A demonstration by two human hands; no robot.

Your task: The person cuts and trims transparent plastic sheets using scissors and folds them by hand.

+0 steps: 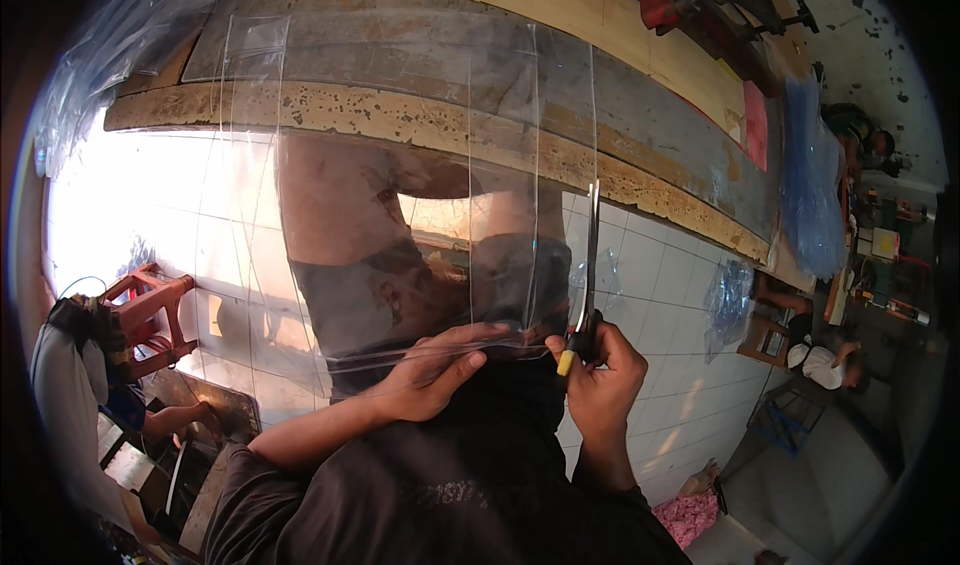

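A large transparent plastic sheet (380, 205) hangs from the workbench over my lap, its far part lying on the bench top. My left hand (432, 373) grips its near edge, thumb up and fingers partly under the film. In my right hand (605, 377) is a pair of long scissors (590, 255) with dark handles and a yellow part. Their blades point away from me, close together, along the right edge of the sheet. Glare and see-through layers hide whether the blades touch the film.
The workbench (400, 113) has a worn wooden front edge. Bundled plastic film (812, 185) hangs at the right, with more film at the far left. A red plastic stool (150, 315) stands on the left. Other people (825, 363) sit at the right, beside a wooden stool (765, 340).
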